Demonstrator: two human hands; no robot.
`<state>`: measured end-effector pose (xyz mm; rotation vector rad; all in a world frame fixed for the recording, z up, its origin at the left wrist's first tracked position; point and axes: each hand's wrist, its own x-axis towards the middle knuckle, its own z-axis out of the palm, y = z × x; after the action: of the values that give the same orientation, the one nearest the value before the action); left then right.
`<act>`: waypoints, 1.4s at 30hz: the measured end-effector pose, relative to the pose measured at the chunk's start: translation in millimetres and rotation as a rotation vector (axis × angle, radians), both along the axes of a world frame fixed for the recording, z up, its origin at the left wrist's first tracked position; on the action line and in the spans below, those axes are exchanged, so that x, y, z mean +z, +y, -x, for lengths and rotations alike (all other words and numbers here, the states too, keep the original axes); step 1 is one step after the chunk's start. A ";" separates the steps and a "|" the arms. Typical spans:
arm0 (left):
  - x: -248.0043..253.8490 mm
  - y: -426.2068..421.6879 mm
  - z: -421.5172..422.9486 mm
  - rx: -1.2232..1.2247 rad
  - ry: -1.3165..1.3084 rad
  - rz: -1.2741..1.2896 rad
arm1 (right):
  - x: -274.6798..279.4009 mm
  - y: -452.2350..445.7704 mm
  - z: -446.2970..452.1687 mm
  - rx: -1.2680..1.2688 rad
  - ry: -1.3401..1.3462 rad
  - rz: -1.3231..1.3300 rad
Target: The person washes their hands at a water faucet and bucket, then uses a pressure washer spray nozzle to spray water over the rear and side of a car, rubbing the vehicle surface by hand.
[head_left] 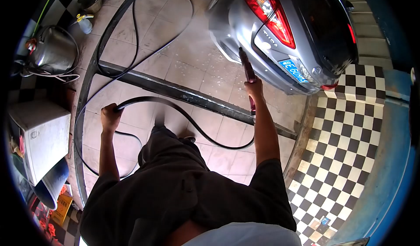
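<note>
spraying seems under way at the silver-grey car (pixel 280 51); how much is left, i cannot tell.
on my feed, the right hand (pixel 253 89) is clamped on the spray gun (pixel 248 66), pointed toward the car near pale mist (pixel 200 30); the left hand (pixel 110 117), apart and farther from the car, grips the black hose (pixel 148 98).

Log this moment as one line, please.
left hand: holds black hose | right hand: grips spray gun | nozzle: toward grey car
</note>
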<state>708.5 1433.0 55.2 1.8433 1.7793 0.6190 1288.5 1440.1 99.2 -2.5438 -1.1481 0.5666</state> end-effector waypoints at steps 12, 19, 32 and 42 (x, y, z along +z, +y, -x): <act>4.2 -13.7 -9.6 -0.018 -0.003 0.053 | 32.3 20.7 24.6 0.092 -0.160 0.021; -8.8 -14.7 -14.8 -0.085 -0.027 0.026 | -14.4 -34.9 38.2 0.128 -0.068 0.094; 4.7 -17.7 -75.8 -0.333 0.095 0.047 | -97.9 -325.7 -79.4 -0.625 0.168 -0.374; 39.6 -84.8 -181.0 -0.581 0.204 0.023 | -95.7 -354.4 71.0 -0.036 0.367 0.117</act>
<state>889.5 1348.2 94.8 2.3257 1.2470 0.1908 1217.5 1085.7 3.4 -2.4084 -0.9595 1.0665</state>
